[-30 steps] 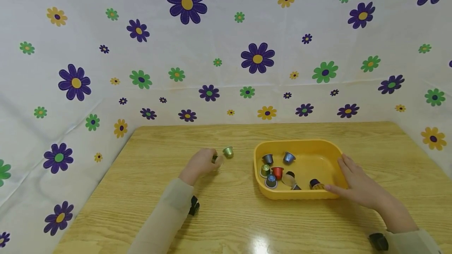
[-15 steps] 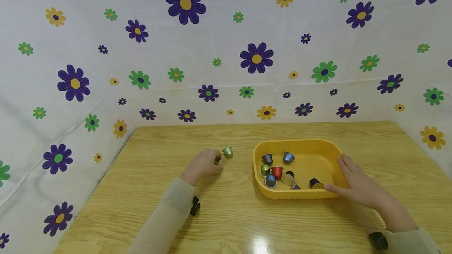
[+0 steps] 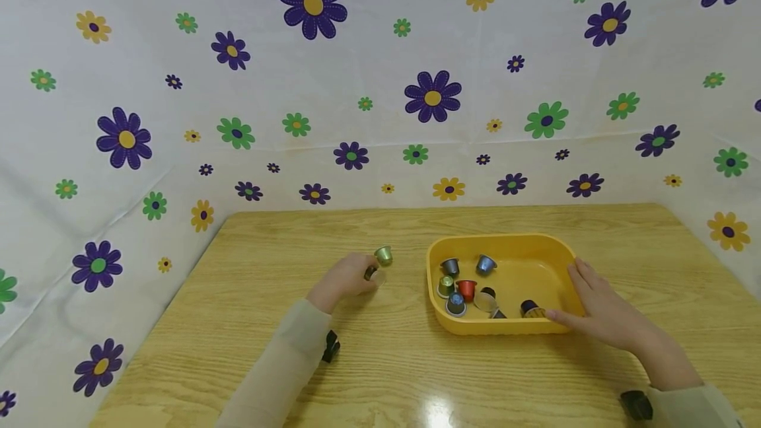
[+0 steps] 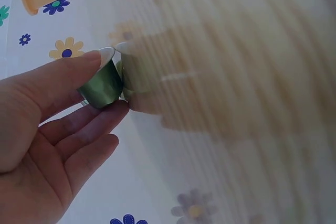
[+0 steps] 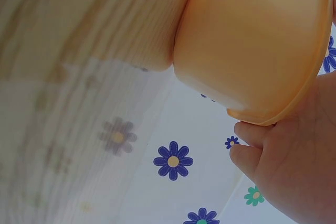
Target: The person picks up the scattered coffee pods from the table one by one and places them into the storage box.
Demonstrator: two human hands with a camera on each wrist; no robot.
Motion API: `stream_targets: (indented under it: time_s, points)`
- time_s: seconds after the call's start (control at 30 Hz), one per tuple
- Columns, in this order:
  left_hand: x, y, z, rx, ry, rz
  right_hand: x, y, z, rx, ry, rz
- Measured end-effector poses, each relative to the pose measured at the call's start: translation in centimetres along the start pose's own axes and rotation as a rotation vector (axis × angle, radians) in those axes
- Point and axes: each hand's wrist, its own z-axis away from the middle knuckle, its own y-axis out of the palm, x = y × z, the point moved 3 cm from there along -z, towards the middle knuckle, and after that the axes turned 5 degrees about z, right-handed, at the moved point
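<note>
In the head view my left hand [image 3: 346, 281] is low over the table, left of the yellow tray [image 3: 505, 327]. It pinches a dark green coffee capsule [image 4: 102, 88] between thumb and fingers, the capsule's pale lid tilted up in the left wrist view. Just beyond those fingertips lies a light green capsule [image 3: 384, 255] on the table. My right hand [image 3: 612, 312] rests on the tray's right front corner, its thumb along the front rim and its fingers spread against the right side. From the right wrist, two fingers touch the rim's corner.
Inside the tray, mostly at its left, lie several capsules, among them a red capsule [image 3: 466, 290], a blue capsule [image 3: 486, 265] and a dark capsule [image 3: 529, 308] near my thumb. A flowered cloth [image 3: 357, 71] hangs behind the wooden table [image 3: 392, 375].
My left hand has shifted slightly to the right with the dark green capsule in its fingers. The right hand and the tray have stayed in place.
</note>
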Motion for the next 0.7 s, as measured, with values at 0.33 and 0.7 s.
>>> stream_targets:
  time_s: [0.33, 0.7]
  points:
    - [-0.34, -0.19, 0.04, 0.005, -0.013, 0.036, 0.14, -0.14, 0.04, 0.011, 0.005, -0.016]
    - [-0.32, -0.36, 0.39, -0.043, -0.022, 0.100, 0.17, -0.11, 0.02, 0.003, -0.004, 0.000]
